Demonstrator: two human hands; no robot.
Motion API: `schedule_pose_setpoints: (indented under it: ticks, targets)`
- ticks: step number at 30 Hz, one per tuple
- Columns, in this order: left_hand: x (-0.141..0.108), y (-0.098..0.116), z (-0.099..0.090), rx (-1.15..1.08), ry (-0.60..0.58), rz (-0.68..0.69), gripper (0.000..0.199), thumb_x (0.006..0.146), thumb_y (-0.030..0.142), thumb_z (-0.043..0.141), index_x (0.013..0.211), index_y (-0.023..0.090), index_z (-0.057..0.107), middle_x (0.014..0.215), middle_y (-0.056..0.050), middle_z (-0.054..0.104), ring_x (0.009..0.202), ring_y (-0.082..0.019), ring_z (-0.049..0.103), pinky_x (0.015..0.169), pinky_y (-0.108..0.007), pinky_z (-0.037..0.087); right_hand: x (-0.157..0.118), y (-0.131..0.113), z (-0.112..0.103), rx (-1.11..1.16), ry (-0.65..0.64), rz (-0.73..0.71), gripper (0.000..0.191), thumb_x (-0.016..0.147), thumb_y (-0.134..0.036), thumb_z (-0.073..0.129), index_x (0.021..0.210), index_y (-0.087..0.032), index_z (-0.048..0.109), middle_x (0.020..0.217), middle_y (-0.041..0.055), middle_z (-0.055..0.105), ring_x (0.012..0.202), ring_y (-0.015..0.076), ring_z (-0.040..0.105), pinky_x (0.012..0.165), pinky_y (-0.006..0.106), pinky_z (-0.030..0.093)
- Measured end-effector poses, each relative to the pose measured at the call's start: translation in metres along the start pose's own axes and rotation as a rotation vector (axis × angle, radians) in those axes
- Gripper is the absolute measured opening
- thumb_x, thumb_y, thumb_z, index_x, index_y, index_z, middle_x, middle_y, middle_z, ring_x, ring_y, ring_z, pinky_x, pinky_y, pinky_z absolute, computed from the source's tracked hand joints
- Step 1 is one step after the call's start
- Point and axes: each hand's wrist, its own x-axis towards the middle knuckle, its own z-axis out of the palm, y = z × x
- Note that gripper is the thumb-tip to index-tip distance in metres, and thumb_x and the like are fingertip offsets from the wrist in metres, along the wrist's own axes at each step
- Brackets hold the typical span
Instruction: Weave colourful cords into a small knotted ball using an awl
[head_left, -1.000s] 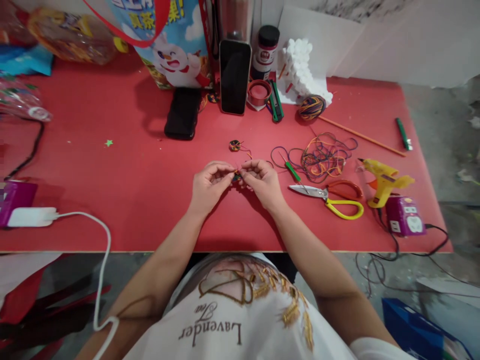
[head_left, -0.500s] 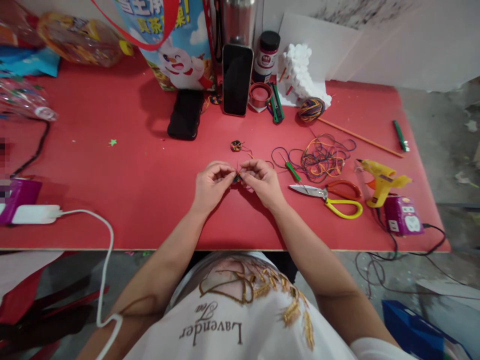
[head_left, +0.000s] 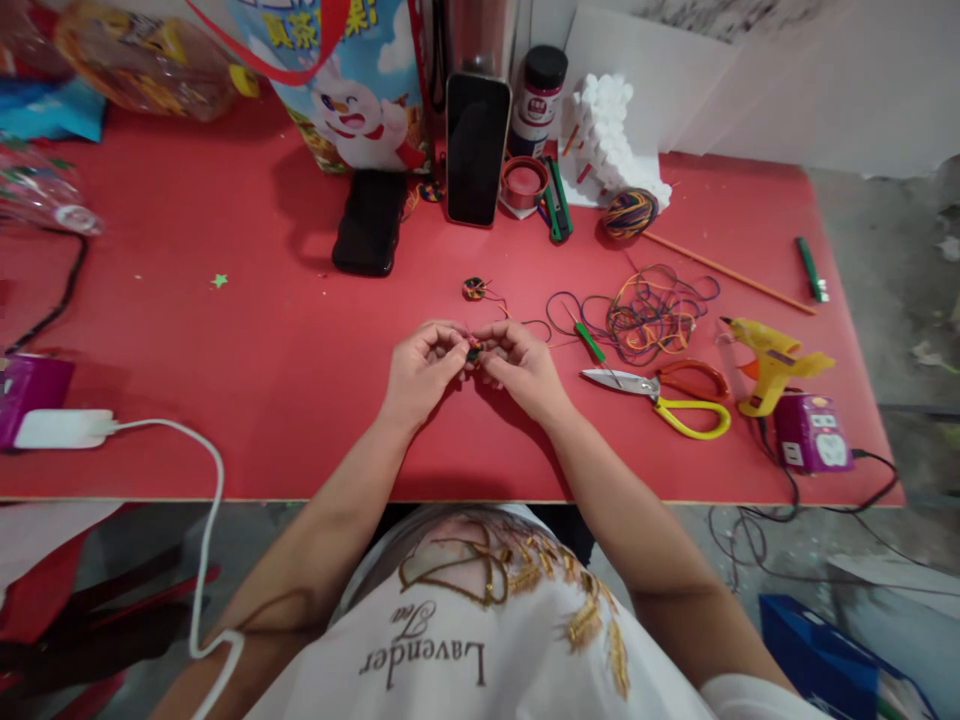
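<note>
Over the middle of the red table, my left hand (head_left: 426,368) pinches a small dark multicoloured thread piece (head_left: 473,352) between thumb and fingers. My right hand (head_left: 523,366) is closed on the same piece from the other side, and the fingers cover much of it. Just beyond the hands lies a round multicoloured thread piece (head_left: 474,289) with loose strands. To the right are a green-handled hook or awl (head_left: 589,342), a tangle of multicoloured thread (head_left: 651,318) and scissors (head_left: 660,391) with one red and one yellow handle loop.
A yellow glue gun (head_left: 780,362) stands by a purple power block (head_left: 813,432) at the right. At the back are a phone (head_left: 477,150) standing upright, a black phone-like device (head_left: 369,222), a green cutter (head_left: 558,202), a thread ball (head_left: 630,214) and a printed bag (head_left: 360,100).
The view has shifted slightly. My fingers have moved a little around the small thread piece, and the right fingertips sit slightly differently on it. Both hands still hold it.
</note>
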Motion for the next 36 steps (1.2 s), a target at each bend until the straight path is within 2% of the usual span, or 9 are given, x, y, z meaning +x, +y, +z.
schedule_pose_setpoints:
  ticks: [8, 14, 20, 24, 26, 28, 30, 33, 36]
  targets:
    - [0.004, -0.008, -0.006, -0.086, -0.017, -0.075, 0.019, 0.081, 0.031, 0.083, 0.084, 0.018, 0.071, 0.090, -0.002, 0.072, 0.058, -0.009, 0.066, 0.051, -0.022, 0.056, -0.001, -0.006, 0.000, 0.070, 0.054, 0.035, 0.023, 0.080, -0.025, 0.069, 0.102, -0.018, 0.064, 0.072, -0.0076, 0.064, 0.048, 0.0051, 0.049, 0.048, 0.023, 0.036]
    - [0.002, -0.007, -0.004, -0.074, -0.051, -0.071, 0.027, 0.089, 0.041, 0.081, 0.102, 0.018, 0.077, 0.076, -0.001, 0.070, 0.055, -0.011, 0.062, 0.049, -0.023, 0.052, -0.002, -0.003, -0.004, -0.099, 0.069, -0.029, 0.023, 0.083, -0.029, 0.068, 0.103, -0.019, 0.064, 0.079, -0.0051, 0.062, 0.060, 0.0084, 0.054, 0.060, 0.026, 0.043]
    - [0.002, -0.006, -0.004, 0.220, -0.022, 0.233, 0.016, 0.080, 0.032, 0.088, 0.090, 0.021, 0.083, 0.102, -0.005, 0.073, 0.092, -0.016, 0.072, 0.079, -0.027, 0.062, -0.002, 0.005, -0.011, -0.333, 0.104, -0.069, 0.018, 0.086, -0.027, 0.062, 0.101, -0.019, 0.066, 0.077, -0.0037, 0.063, 0.065, 0.0111, 0.053, 0.065, 0.027, 0.043]
    - [0.002, -0.007, -0.007, 0.353, 0.004, 0.318, 0.005, 0.086, 0.027, 0.081, 0.087, 0.021, 0.081, 0.095, -0.004, 0.071, 0.087, -0.015, 0.070, 0.076, -0.027, 0.059, -0.009, -0.009, -0.009, -0.581, 0.132, -0.116, 0.014, 0.092, -0.026, 0.061, 0.103, -0.019, 0.067, 0.085, 0.0012, 0.070, 0.067, 0.0134, 0.058, 0.067, 0.029, 0.047]
    - [0.002, -0.007, -0.007, 0.355, 0.010, 0.304, 0.006, 0.086, 0.027, 0.081, 0.086, 0.021, 0.080, 0.092, -0.004, 0.071, 0.083, -0.015, 0.070, 0.072, -0.027, 0.058, -0.023, -0.027, -0.012, -0.805, 0.167, -0.248, 0.014, 0.097, -0.025, 0.061, 0.106, -0.019, 0.070, 0.101, 0.0081, 0.075, 0.085, 0.0188, 0.068, 0.079, 0.033, 0.054]
    - [0.002, -0.007, -0.006, 0.333, 0.001, 0.253, 0.007, 0.086, 0.027, 0.081, 0.087, 0.021, 0.080, 0.093, -0.004, 0.071, 0.081, -0.014, 0.071, 0.071, -0.026, 0.059, -0.045, -0.049, -0.025, -1.012, 0.226, -0.364, 0.017, 0.101, -0.022, 0.058, 0.111, -0.019, 0.070, 0.111, 0.0116, 0.077, 0.095, 0.0224, 0.071, 0.087, 0.036, 0.056]
    - [0.001, -0.009, -0.006, 0.309, -0.020, 0.209, 0.009, 0.086, 0.026, 0.079, 0.092, 0.020, 0.080, 0.098, -0.005, 0.072, 0.081, -0.014, 0.072, 0.071, -0.026, 0.060, -0.073, -0.070, -0.049, -1.203, 0.314, -0.366, 0.021, 0.100, -0.018, 0.057, 0.116, -0.020, 0.071, 0.109, 0.0113, 0.078, 0.094, 0.0245, 0.074, 0.084, 0.037, 0.059]
    - [0.000, -0.012, -0.006, 0.338, -0.065, 0.215, 0.017, 0.084, 0.022, 0.078, 0.101, 0.020, 0.080, 0.106, -0.005, 0.071, 0.079, -0.011, 0.070, 0.071, -0.025, 0.059, -0.113, -0.088, -0.101, -1.497, 0.420, -0.218, 0.032, 0.098, -0.014, 0.054, 0.126, -0.016, 0.071, 0.115, 0.0162, 0.079, 0.105, 0.0331, 0.076, 0.092, 0.046, 0.062]
    - [-0.001, -0.015, -0.008, 0.414, -0.101, 0.267, 0.029, 0.085, 0.017, 0.076, 0.113, 0.021, 0.080, 0.112, -0.006, 0.067, 0.075, -0.008, 0.066, 0.066, -0.023, 0.056, -0.138, -0.086, -0.148, -1.703, 0.339, -0.074, 0.049, 0.098, -0.012, 0.052, 0.146, -0.011, 0.061, 0.137, 0.0239, 0.073, 0.122, 0.0396, 0.072, 0.102, 0.055, 0.062]
